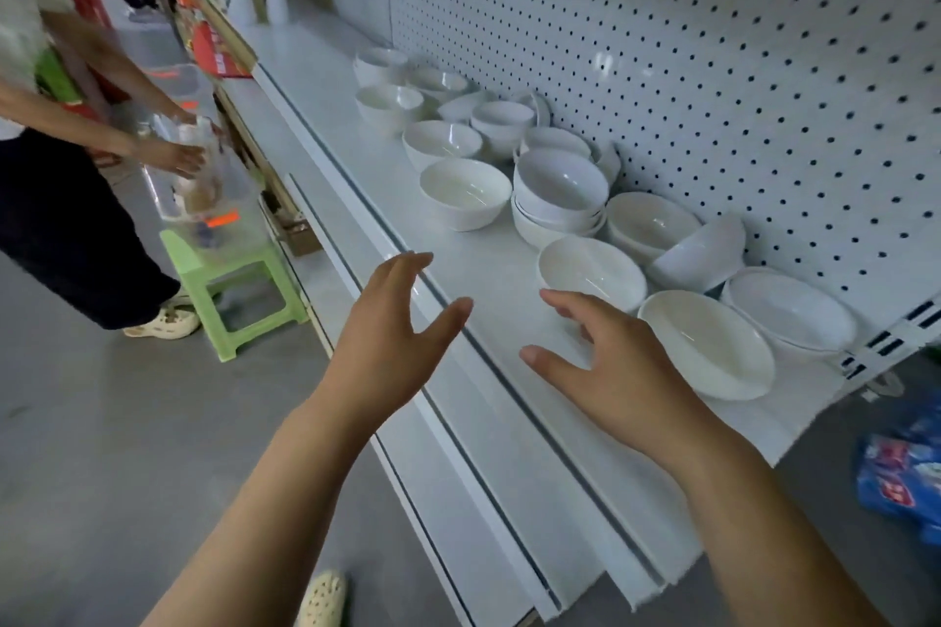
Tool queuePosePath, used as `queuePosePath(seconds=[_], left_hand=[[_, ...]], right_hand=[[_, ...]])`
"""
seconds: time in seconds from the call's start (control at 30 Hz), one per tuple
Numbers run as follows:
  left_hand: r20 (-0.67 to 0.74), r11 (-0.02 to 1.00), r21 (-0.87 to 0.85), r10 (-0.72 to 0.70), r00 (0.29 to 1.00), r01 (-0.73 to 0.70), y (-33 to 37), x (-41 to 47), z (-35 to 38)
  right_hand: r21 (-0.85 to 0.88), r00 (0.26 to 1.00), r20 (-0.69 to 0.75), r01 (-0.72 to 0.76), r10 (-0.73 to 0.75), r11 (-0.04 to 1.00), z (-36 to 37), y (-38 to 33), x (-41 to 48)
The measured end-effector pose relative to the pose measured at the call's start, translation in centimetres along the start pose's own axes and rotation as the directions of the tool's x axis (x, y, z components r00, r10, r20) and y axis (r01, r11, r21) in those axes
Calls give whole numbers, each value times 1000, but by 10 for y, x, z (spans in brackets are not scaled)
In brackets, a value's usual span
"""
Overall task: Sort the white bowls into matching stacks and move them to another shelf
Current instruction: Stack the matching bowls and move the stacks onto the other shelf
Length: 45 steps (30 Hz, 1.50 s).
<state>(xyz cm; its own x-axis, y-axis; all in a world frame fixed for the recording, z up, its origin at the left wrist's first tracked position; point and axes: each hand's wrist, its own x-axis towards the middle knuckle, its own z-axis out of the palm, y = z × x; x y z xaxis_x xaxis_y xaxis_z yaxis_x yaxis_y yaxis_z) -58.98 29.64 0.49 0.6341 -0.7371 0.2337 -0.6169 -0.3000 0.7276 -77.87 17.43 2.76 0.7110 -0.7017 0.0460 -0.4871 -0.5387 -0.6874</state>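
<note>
- While neither hand holds anything, both reach out over the shelf (489,285). The left hand (392,341) has straight fingers spread wide, and the right hand (606,372) is splayed the same way with its thumb out.
- White bowls (442,140) lie loose along the back of the shelf by the pegboard (713,66). Most are singles. One stack (560,204) holds several, and a tipped bowl (700,255) leans on its side.
- The near bowl (590,272) sits upright straight ahead of the right fingertips (552,296). Whether the forefinger touches its front wall cannot be told.
- A wide bowl (705,344) lies just beside that hand, on its right.
- The left hand hangs above the shelf's front rail, apart from every bowl.
- The right hand looks nearer and seems set to take the near bowl. The bowl is round, so no axis matters. Its rim faces up, and a grip over the front edge should do.
- Sorting looks hardly begun: sizes are mixed and nothing has gone to another shelf.
- The near bowl sits close to the tipped bowl and the wide bowl, so a careless lift could knock them.
- At left, another person (61,199) handles a clear tub (203,188) over a green stool (229,280).
</note>
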Motion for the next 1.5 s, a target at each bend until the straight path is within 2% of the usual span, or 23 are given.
queuePosePath(seconds=[0.13, 0.33, 0.63, 0.87, 1.0, 1.17, 1.33, 1.5], left_hand=[[38, 999, -43, -5, 999, 6, -17, 46, 3], [144, 993, -95, 86, 986, -72, -41, 120, -12], [292, 982, -133, 171, 941, -137, -95, 210, -28], [288, 978, -186, 144, 947, -92, -128, 266, -12], [261, 970, -227, 147, 954, -88, -134, 293, 5], [251, 943, -332, 91, 964, -2, -147, 304, 10], [176, 900, -436, 106, 979, -19, -151, 306, 8], [142, 835, -548, 37, 989, 47, -163, 312, 7]], right_hand=[[7, 990, -127, -61, 61, 998, 1, -12, 22], [40, 938, -315, -139, 144, 990, 14, -38, 63], [86, 899, -363, -229, 245, 970, 81, -75, 136], [181, 857, -357, -327, 372, 927, 124, -64, 172], [187, 824, -468, -262, 321, 947, 145, -52, 188], [154, 738, -637, -160, 222, 975, 156, -39, 202], [279, 718, -664, -22, 210, 960, 154, -31, 202], [291, 708, -699, 155, 99, 944, 141, -47, 209]])
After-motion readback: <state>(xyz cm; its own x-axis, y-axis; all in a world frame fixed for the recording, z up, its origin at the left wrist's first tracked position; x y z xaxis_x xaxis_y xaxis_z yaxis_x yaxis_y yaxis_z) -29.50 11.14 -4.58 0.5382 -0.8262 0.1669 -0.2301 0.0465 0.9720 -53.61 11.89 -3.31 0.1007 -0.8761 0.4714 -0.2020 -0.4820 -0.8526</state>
